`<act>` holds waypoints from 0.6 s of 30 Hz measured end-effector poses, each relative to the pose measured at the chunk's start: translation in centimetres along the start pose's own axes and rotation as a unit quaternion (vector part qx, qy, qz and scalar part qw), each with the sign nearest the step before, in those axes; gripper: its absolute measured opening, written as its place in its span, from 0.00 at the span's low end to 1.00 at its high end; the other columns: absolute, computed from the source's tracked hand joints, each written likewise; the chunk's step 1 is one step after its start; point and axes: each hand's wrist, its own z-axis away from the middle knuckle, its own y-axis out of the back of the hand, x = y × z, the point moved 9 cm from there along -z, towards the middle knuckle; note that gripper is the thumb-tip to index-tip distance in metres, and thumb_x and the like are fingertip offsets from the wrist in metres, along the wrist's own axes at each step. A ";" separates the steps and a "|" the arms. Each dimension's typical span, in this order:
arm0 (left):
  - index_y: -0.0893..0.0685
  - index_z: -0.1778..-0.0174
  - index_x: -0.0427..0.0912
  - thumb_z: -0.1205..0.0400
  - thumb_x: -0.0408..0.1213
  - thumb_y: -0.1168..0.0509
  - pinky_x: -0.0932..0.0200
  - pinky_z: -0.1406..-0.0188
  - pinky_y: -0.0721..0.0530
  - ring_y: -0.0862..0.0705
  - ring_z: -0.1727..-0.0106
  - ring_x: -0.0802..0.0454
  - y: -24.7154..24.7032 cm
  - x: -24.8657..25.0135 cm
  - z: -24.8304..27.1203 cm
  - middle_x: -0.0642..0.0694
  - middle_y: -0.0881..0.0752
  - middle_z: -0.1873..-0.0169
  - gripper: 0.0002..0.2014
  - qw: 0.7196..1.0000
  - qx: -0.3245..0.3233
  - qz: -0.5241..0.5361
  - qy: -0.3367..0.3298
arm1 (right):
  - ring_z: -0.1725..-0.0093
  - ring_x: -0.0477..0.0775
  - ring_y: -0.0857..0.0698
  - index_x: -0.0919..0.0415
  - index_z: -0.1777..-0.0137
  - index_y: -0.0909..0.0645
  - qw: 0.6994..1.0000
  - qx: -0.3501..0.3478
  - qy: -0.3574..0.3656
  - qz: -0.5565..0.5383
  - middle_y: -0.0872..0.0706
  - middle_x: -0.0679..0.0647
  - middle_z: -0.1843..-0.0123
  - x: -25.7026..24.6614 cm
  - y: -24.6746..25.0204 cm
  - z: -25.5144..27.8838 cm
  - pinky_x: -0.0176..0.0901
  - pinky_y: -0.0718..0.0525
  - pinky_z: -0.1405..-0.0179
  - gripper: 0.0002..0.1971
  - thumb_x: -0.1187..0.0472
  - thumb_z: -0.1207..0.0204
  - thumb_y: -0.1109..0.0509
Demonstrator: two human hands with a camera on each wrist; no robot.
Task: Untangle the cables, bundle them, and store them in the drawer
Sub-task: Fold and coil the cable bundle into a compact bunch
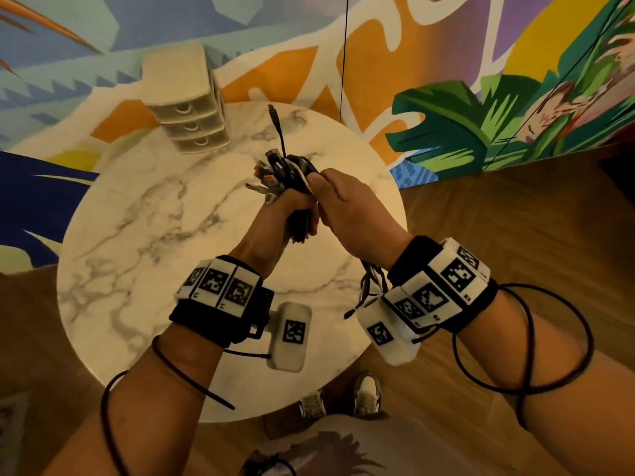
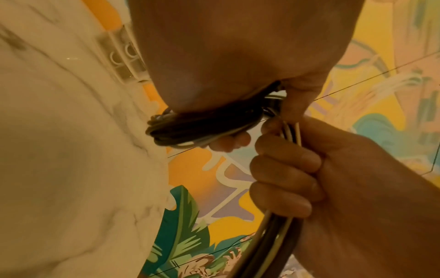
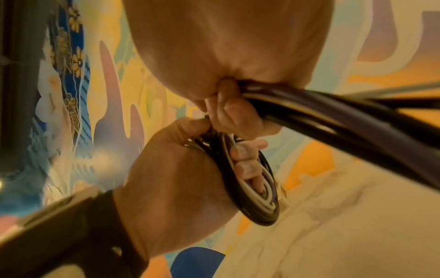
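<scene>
Over the round marble table [image 1: 144, 235] my left hand [image 1: 292, 211] grips a coiled bundle of black and white cables [image 1: 302, 225], seen as a tight loop [image 2: 202, 127] in the left wrist view and as an oval coil [image 3: 252, 190] in the right wrist view. Several connector plugs [image 1: 271, 170] stick up out of the bundle. My right hand [image 1: 330, 197] touches the left and grips the loose cable strands [image 3: 333, 116], which run down out of its fist [image 2: 273, 244]. Their free ends [image 1: 367, 286] hang beneath my right wrist.
A small beige drawer unit [image 1: 189, 104] with three shut drawers stands at the table's far left edge, against a painted wall. A thin black cord [image 1: 343, 56] hangs down behind the table. Wooden floor and my shoes [image 1: 343, 400] lie below the near edge.
</scene>
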 end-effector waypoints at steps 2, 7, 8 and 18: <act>0.24 0.64 0.36 0.31 0.43 0.40 0.58 0.76 0.28 0.25 0.77 0.51 -0.2 0.2 -0.3 0.46 0.22 0.79 0.12 0.999 0.005 0.042 0.011 | 0.74 0.47 0.30 0.57 0.65 0.30 0.999 0.002 -0.019 -0.044 0.26 0.47 0.74 0.4 -0.2 -0.1 0.41 0.33 0.69 0.20 0.51 0.13 0.50; 0.23 0.64 0.39 0.28 0.52 0.37 0.53 0.70 0.27 0.25 0.75 0.50 1.1 0.0 -1.0 0.47 0.21 0.77 0.17 1.000 0.018 -0.022 -0.007 | 0.80 0.47 0.39 0.57 0.65 0.27 0.984 -0.019 -0.077 -0.159 0.34 0.48 0.79 1.3 0.1 -0.2 0.39 0.40 0.79 0.21 0.46 0.15 0.46; 0.23 0.65 0.39 0.30 0.54 0.37 0.52 0.68 0.28 0.26 0.75 0.49 1.1 0.1 -1.0 0.45 0.21 0.77 0.19 0.998 0.013 -0.054 -0.008 | 0.80 0.47 0.41 0.56 0.65 0.27 0.979 -0.030 -0.088 -0.182 0.37 0.50 0.78 1.3 0.2 -0.2 0.38 0.42 0.81 0.20 0.45 0.16 0.44; 0.23 0.69 0.50 0.22 0.31 0.35 0.62 0.77 0.30 0.29 0.80 0.59 2.3 -0.2 -1.6 0.55 0.24 0.84 0.13 0.985 0.090 -0.137 -0.050 | 0.79 0.48 0.40 0.59 0.64 0.28 0.990 -0.039 -0.044 -0.128 0.35 0.51 0.76 -0.7 0.9 -1.0 0.41 0.42 0.80 0.18 0.50 0.16 0.43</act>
